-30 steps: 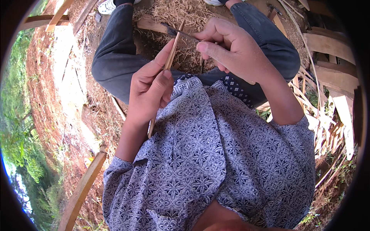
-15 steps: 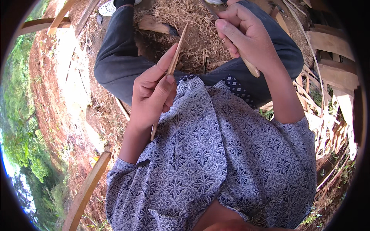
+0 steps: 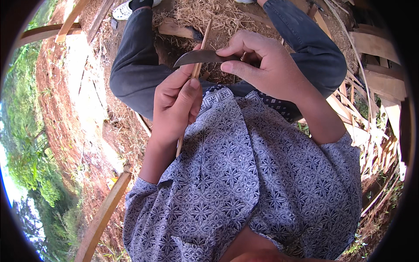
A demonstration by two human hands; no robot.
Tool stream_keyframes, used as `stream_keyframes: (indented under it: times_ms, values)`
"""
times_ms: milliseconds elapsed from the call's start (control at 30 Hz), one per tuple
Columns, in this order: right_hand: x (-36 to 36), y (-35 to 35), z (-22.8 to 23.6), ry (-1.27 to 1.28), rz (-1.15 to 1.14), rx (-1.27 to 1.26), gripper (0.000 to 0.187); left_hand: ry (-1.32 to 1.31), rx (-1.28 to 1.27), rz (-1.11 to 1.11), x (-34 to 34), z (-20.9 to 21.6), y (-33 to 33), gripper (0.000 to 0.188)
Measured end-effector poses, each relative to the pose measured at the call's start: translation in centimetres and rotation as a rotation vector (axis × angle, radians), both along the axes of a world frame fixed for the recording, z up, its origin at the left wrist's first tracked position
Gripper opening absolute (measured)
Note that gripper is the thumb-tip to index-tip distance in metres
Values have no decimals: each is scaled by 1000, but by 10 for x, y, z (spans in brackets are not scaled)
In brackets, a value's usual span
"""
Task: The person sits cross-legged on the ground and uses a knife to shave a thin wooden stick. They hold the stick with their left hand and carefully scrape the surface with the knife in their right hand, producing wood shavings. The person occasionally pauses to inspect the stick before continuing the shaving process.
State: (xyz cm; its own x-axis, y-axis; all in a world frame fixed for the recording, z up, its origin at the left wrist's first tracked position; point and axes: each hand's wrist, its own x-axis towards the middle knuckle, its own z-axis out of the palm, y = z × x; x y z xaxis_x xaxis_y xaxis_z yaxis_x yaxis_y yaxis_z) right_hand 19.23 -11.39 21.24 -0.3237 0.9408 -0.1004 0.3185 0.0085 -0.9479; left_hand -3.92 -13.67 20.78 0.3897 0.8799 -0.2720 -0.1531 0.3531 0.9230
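Observation:
A slender, pointed wooden stick (image 3: 205,37) stands upright in my left hand (image 3: 176,98), pinched between thumb and fingers. Its lower end shows below the hand, beside my shirt. My right hand (image 3: 264,63) is closed on a knife with a dark curved blade (image 3: 197,57). The blade lies across the stick just above my left thumb, its tip pointing left. Most of the knife's handle is hidden inside my right hand.
Wood shavings (image 3: 209,13) cover the ground between my bent legs, near a short chunk of wood (image 3: 176,29). Split wood strips (image 3: 379,148) are heaped at the right. A wooden beam (image 3: 102,218) slants up at the lower left.
My right hand has moved left and down, and the knife has turned from pointing away to lying across the stick. My left hand keeps its grip, almost in the same place.

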Motion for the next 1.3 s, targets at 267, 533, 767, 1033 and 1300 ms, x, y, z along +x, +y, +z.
stream_keyframes:
  times_ms: [267, 533, 767, 1033, 1300]
  values:
    - [37, 38, 29, 155, -698, -76, 19, 3, -24, -50, -14, 3, -13, 57]
    - [1, -7, 13, 242, 159, -270, 22, -24, -44, -69, 0, 6, 1, 59]
    - [39, 26, -8, 288, -221, -231, 23, 24, -7, -189, -6, 13, -8, 63]
    - [16, -2, 10, 330, 92, -391, 27, 0, -35, -86, 0, -2, 1, 63]
    - [50, 31, -15, 313, -312, -281, 15, -35, -26, -177, -8, 5, -8, 64]
